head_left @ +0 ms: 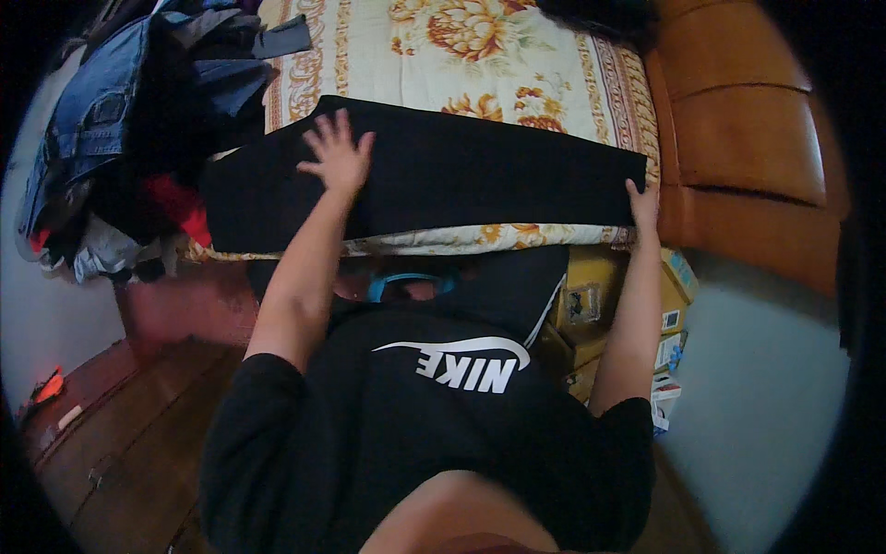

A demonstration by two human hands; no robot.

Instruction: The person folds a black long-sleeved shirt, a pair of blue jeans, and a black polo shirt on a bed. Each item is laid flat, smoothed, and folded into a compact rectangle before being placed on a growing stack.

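Note:
A pair of black trousers (443,175), folded lengthwise, lies stretched across the near side of the bed. The wider end is at the left and the narrow leg end at the right. My left hand (339,159) is open, its fingers spread flat on the upper part of the trousers near the wide end. At the far right, my right hand (644,205) has hold of the leg's hem corner, thumb on the cloth; its other fingers are partly hidden.
A floral bedspread (461,37) covers the bed. Heaped clothes (101,115), with jeans and red cloth, lie at the left. A brown padded headboard (748,120) borders the right. Cardboard boxes (591,295) stand below the bed's edge.

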